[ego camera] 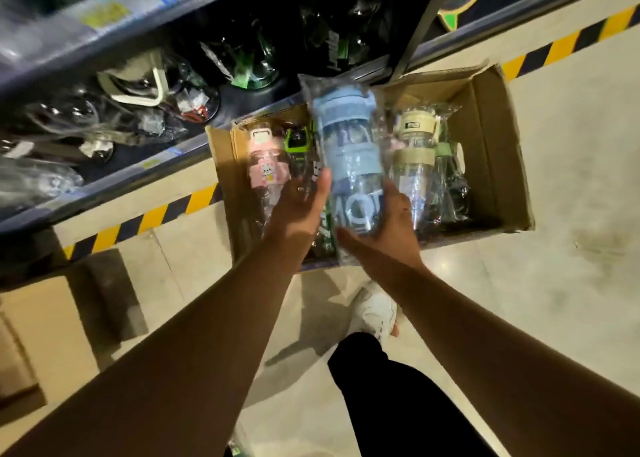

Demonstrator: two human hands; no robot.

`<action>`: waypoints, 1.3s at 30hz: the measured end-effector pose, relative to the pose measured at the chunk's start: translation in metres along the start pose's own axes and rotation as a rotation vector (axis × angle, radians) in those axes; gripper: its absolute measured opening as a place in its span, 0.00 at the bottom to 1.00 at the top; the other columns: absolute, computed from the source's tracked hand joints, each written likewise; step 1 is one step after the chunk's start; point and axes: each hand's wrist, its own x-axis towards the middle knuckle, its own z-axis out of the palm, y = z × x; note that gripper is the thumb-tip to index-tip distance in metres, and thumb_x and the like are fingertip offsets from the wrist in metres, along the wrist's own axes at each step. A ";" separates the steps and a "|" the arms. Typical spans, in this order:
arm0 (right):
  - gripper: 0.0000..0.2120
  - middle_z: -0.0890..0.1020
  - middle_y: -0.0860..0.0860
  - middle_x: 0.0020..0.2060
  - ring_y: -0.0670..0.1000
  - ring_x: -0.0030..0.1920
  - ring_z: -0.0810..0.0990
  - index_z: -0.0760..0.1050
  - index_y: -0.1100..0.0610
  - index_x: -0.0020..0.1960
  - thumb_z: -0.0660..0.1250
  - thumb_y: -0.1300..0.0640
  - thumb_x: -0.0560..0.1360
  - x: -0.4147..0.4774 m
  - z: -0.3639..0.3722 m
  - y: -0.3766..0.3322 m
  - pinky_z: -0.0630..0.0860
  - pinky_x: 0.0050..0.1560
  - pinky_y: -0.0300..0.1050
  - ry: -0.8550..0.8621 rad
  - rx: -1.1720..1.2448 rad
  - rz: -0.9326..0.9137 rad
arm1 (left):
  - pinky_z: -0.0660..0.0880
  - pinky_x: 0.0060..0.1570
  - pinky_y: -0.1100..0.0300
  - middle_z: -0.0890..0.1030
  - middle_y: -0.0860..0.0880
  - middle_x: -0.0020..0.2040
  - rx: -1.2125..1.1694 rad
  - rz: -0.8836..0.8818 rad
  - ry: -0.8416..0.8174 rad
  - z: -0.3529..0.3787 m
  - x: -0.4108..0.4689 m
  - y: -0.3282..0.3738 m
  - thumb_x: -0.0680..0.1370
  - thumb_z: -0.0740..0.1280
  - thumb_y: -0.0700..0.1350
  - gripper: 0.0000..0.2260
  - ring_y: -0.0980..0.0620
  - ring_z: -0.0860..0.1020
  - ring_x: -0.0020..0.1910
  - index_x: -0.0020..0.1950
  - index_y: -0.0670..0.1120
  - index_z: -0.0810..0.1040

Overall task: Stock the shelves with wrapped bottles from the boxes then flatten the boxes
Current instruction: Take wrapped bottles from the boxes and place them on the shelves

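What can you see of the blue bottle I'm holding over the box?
The blue bottle has a clear plastic body, a pale blue lid and band, white lettering low down, and a crinkly transparent wrapper around it. It is held above the open cardboard box, lid end farthest from the person. The right hand wraps its base; the left hand touches its left side, its grip unclear through blur.

— How is the light?
— Dim and warm. The glossy beige tiled floor (554, 300) right of the open brown cardboard box (498, 151) shows a soft sheen, and the box's left inner wall is in shadow.
— Sharpness?
— Poor. The dark metal shelves (104, 186) left of the box are smeared with blur. The clear-wrapped blue bottle (349, 151) over the box glints, and straight lines bow near the edges.
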 end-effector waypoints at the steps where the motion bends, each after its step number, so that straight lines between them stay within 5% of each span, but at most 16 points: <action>1: 0.42 0.75 0.45 0.61 0.49 0.62 0.77 0.64 0.42 0.71 0.78 0.38 0.62 -0.006 0.007 -0.002 0.77 0.61 0.55 -0.043 0.065 -0.041 | 0.71 0.64 0.55 0.78 0.50 0.59 -0.068 -0.009 0.001 -0.005 -0.002 0.003 0.78 0.62 0.61 0.29 0.50 0.76 0.61 0.72 0.43 0.69; 4: 0.24 0.76 0.38 0.58 0.42 0.59 0.77 0.70 0.36 0.63 0.73 0.39 0.69 -0.025 0.021 -0.018 0.78 0.60 0.49 -0.151 0.146 -0.105 | 0.77 0.59 0.55 0.80 0.46 0.53 -0.283 -0.025 0.049 -0.023 0.002 0.000 0.78 0.71 0.44 0.16 0.48 0.79 0.53 0.62 0.41 0.72; 6: 0.23 0.74 0.45 0.63 0.47 0.63 0.75 0.70 0.36 0.66 0.65 0.35 0.72 -0.024 0.025 -0.020 0.75 0.64 0.56 -0.122 0.176 -0.042 | 0.81 0.51 0.51 0.81 0.41 0.58 -0.359 -0.029 0.088 -0.039 0.006 -0.011 0.71 0.79 0.47 0.27 0.46 0.82 0.54 0.65 0.41 0.73; 9: 0.31 0.69 0.53 0.69 0.56 0.69 0.70 0.64 0.47 0.73 0.66 0.37 0.74 0.010 0.031 -0.013 0.70 0.69 0.61 0.036 0.009 0.085 | 0.81 0.40 0.54 0.83 0.42 0.57 -0.407 -0.039 0.171 -0.061 0.015 -0.041 0.62 0.81 0.52 0.37 0.49 0.84 0.47 0.68 0.44 0.75; 12: 0.51 0.54 0.62 0.77 0.66 0.77 0.54 0.44 0.56 0.80 0.70 0.36 0.72 0.056 0.043 -0.010 0.56 0.76 0.63 -0.020 -0.303 0.339 | 0.78 0.36 0.57 0.85 0.43 0.50 -0.409 -0.029 0.206 -0.075 0.016 -0.058 0.68 0.80 0.45 0.24 0.53 0.83 0.39 0.62 0.42 0.79; 15: 0.58 0.45 0.64 0.78 0.67 0.77 0.46 0.37 0.59 0.79 0.69 0.33 0.70 0.078 0.066 -0.006 0.51 0.75 0.62 -0.082 -0.535 0.425 | 0.78 0.32 0.59 0.83 0.48 0.41 -0.431 -0.001 0.186 -0.084 0.021 -0.078 0.71 0.78 0.40 0.12 0.54 0.81 0.34 0.51 0.47 0.80; 21: 0.55 0.56 0.63 0.77 0.65 0.77 0.54 0.45 0.62 0.79 0.76 0.42 0.68 0.082 0.076 0.007 0.56 0.76 0.59 0.034 -0.465 0.350 | 0.81 0.53 0.42 0.85 0.42 0.53 -0.446 -0.036 0.156 -0.092 0.016 -0.091 0.72 0.77 0.40 0.18 0.40 0.84 0.52 0.61 0.43 0.80; 26: 0.39 0.77 0.58 0.61 0.59 0.57 0.79 0.66 0.60 0.69 0.80 0.50 0.66 0.065 0.057 -0.005 0.79 0.57 0.55 0.007 0.068 0.397 | 0.82 0.47 0.49 0.85 0.43 0.51 -0.435 -0.018 0.125 -0.100 0.002 -0.079 0.68 0.79 0.44 0.24 0.45 0.84 0.47 0.62 0.43 0.79; 29: 0.22 0.84 0.52 0.48 0.53 0.46 0.83 0.77 0.57 0.55 0.80 0.52 0.66 0.039 0.046 -0.028 0.79 0.47 0.47 -0.051 0.278 0.316 | 0.78 0.40 0.55 0.83 0.48 0.45 -0.446 -0.023 0.140 -0.113 -0.013 -0.067 0.71 0.78 0.40 0.15 0.49 0.81 0.41 0.54 0.48 0.79; 32: 0.41 0.84 0.55 0.53 0.57 0.51 0.84 0.75 0.59 0.64 0.83 0.44 0.56 -0.002 0.042 -0.059 0.80 0.48 0.50 -0.116 0.324 0.280 | 0.78 0.42 0.54 0.83 0.48 0.46 -0.445 -0.003 0.070 -0.139 -0.037 -0.051 0.71 0.78 0.41 0.18 0.49 0.81 0.44 0.59 0.43 0.80; 36: 0.21 0.83 0.50 0.48 0.49 0.46 0.83 0.70 0.59 0.63 0.73 0.64 0.73 -0.072 0.049 -0.113 0.77 0.43 0.38 -0.202 0.385 0.221 | 0.77 0.33 0.63 0.82 0.51 0.40 -0.432 0.068 0.059 -0.187 -0.086 -0.022 0.76 0.72 0.36 0.10 0.58 0.80 0.34 0.57 0.42 0.80; 39: 0.23 0.83 0.50 0.51 0.47 0.48 0.82 0.68 0.55 0.63 0.73 0.64 0.73 -0.138 0.066 -0.166 0.77 0.45 0.35 -0.262 0.374 0.134 | 0.78 0.34 0.63 0.83 0.52 0.39 -0.448 0.138 0.026 -0.232 -0.141 -0.003 0.76 0.71 0.34 0.10 0.57 0.81 0.34 0.55 0.43 0.80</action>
